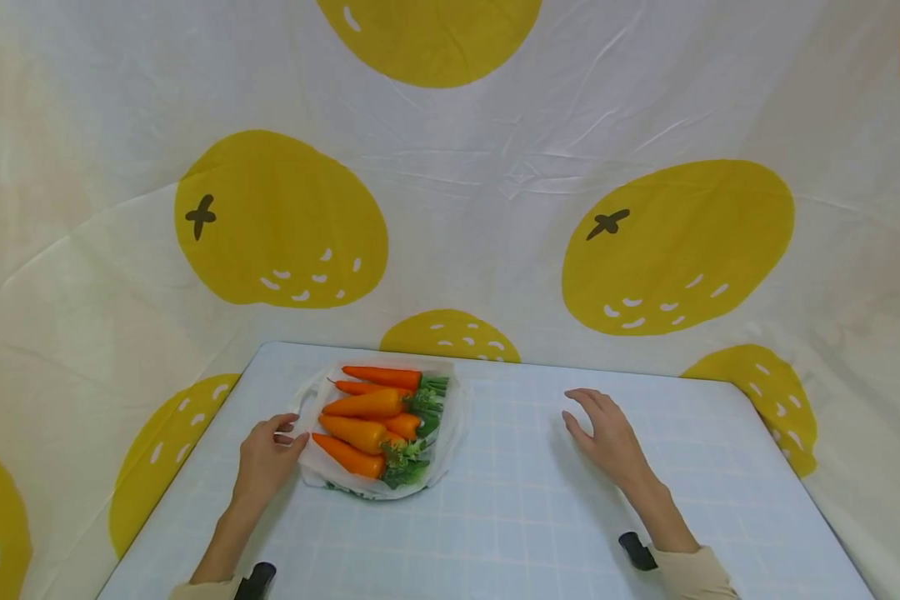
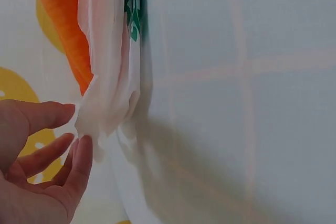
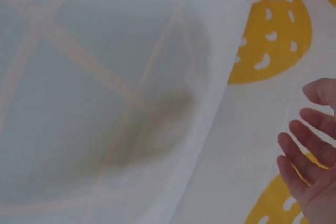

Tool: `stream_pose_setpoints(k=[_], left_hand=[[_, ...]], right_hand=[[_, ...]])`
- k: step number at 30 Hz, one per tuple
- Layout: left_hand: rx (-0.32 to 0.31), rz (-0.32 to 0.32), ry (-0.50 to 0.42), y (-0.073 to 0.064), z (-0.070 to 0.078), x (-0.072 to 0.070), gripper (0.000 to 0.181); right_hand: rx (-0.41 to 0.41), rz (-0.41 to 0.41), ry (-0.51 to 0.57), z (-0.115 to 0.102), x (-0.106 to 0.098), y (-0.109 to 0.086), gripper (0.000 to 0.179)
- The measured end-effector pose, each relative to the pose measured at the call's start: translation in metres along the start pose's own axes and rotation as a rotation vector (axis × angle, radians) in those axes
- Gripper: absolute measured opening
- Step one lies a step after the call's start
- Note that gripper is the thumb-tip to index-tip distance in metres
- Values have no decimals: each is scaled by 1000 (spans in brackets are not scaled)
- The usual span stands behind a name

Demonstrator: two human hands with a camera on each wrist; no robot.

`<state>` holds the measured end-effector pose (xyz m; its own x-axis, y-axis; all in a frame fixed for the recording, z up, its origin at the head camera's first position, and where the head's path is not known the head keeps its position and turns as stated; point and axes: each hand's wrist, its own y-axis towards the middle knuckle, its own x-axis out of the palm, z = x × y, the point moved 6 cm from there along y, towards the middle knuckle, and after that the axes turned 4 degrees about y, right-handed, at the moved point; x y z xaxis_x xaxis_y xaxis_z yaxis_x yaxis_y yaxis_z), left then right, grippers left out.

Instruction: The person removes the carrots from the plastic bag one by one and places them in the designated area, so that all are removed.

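Several orange carrots (image 1: pixel 363 405) with green tops (image 1: pixel 408 462) lie on a thin white plastic bag (image 1: pixel 441 467) at the left of the table. At the bag's left edge is my left hand (image 1: pixel 264 460), its fingertips right at the plastic. In the left wrist view the thumb (image 2: pixel 50 114) and fingers (image 2: pixel 81 163) are spread apart beside the crumpled bag (image 2: pixel 100 103), with no plastic pinched between them. My right hand (image 1: pixel 607 437) hovers over the right half of the table, fingers loosely bent and holding nothing; the right wrist view shows its fingers (image 3: pixel 302 163) spread.
A pale blue checked cloth covers the table (image 1: pixel 510 517). Behind it hangs a white curtain (image 1: pixel 465 208) printed with large yellow fruit, reaching down to the table's back edge. Dark bands (image 1: pixel 637 552) sit on both wrists.
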<state>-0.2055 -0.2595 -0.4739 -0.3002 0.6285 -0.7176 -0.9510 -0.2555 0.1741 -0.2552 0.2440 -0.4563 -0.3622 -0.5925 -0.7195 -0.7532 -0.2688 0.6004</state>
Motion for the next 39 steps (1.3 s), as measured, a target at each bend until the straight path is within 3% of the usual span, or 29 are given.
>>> stream_pose_setpoints(k=[6,15,20,29,35,39], left_hand=[[-63,-46,-21,1,-9,3,31],[-76,-66,-25,6,-21,8,25],[-114,-99,-24,8,-29,12,26],[-169,-63,-61,5,-32,15,28],[-259,-134,-121,3,-40,18,31],[-274,-178,-162,3,-45,19,32]], right_hand=[[6,-33,22,-11,11,6,34],[-29,-36,59,-28,25,16,32],[-26,-54,73,-37,32,21,31],[-80,-56,129,-57,43,32,29],[-103,-78,158,-69,51,39,29],[-117,-95,183,-78,55,43,28]])
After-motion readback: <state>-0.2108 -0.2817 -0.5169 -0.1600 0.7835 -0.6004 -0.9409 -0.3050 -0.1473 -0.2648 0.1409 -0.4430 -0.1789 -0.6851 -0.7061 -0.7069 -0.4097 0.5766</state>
